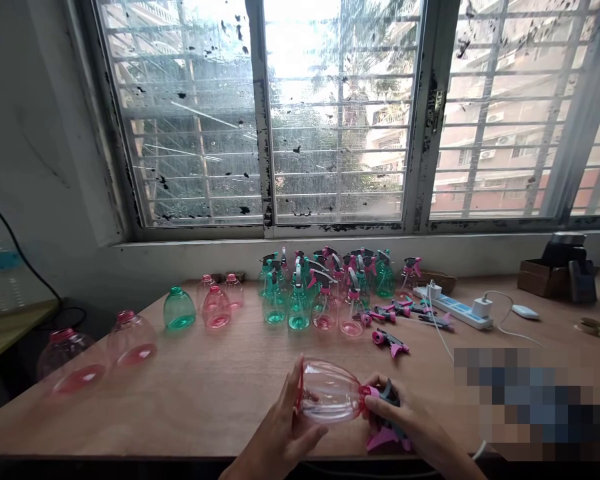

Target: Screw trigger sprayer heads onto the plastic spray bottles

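Observation:
A clear pink spray bottle [329, 392] lies on its side just above the table's front edge, held between both hands. My left hand [283, 430] cups its base, fingers curled around it. My right hand [405, 420] grips the pink and dark trigger sprayer head [386, 427] at the bottle's neck. A cluster of finished green and pink spray bottles [325, 290] stands at the back middle of the wooden table [220, 373]. Loose trigger heads [391, 341] lie to the right of that cluster.
Capless bottles stand on the left: a green one [179, 309], pink ones [217, 307], and two near the left edge [130, 339]. A white power strip [455, 308] with cables lies back right. A cardboard box [545, 277] sits by the window.

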Available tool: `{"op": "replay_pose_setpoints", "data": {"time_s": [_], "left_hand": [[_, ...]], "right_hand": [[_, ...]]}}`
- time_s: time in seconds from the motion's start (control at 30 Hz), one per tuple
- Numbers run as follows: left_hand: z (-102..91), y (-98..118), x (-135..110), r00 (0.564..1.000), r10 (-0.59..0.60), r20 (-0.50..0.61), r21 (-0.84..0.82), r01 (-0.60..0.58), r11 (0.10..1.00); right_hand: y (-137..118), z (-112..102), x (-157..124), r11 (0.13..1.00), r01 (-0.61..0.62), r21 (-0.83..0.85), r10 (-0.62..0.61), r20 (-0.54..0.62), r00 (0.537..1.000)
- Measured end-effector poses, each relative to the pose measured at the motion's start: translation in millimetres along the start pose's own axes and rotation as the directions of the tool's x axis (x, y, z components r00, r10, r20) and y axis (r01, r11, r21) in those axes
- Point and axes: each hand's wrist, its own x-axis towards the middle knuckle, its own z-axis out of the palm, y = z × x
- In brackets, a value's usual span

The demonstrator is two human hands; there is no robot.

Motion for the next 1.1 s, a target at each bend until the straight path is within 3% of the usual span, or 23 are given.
{"op": "replay_pose_setpoints", "data": {"time_s": [0.3, 0.67, 0.87, 1.1], "left_hand": [[1.1, -13, 0, 0.999, -0.037, -0.012, -0.031, 0.036, 0.999], [-3.3, 13, 1, 0.998, -0.068, 0.001, -0.097, 0.068, 0.993], [-1.6, 4, 1, 1.000, -0.010, 0.001, -0.078, 0.010, 0.997], [0.8, -1, 0, 0.999, -0.043, 0.003, -0.102, 0.043, 0.994]], "right_hand": [[0, 1, -1, 1.000, -0.004, 0.004, 0.004, 0.008, 1.000], [-6, 4, -3, 1.000, -0.007, 0.017, 0.006, 0.015, 1.000], [-4, 3, -1, 0.999, -0.001, 0.046, 0.001, 0.005, 1.000], [-8, 4, -2, 0.999, 0.002, 0.037, -0.002, 0.002, 1.000]]}}
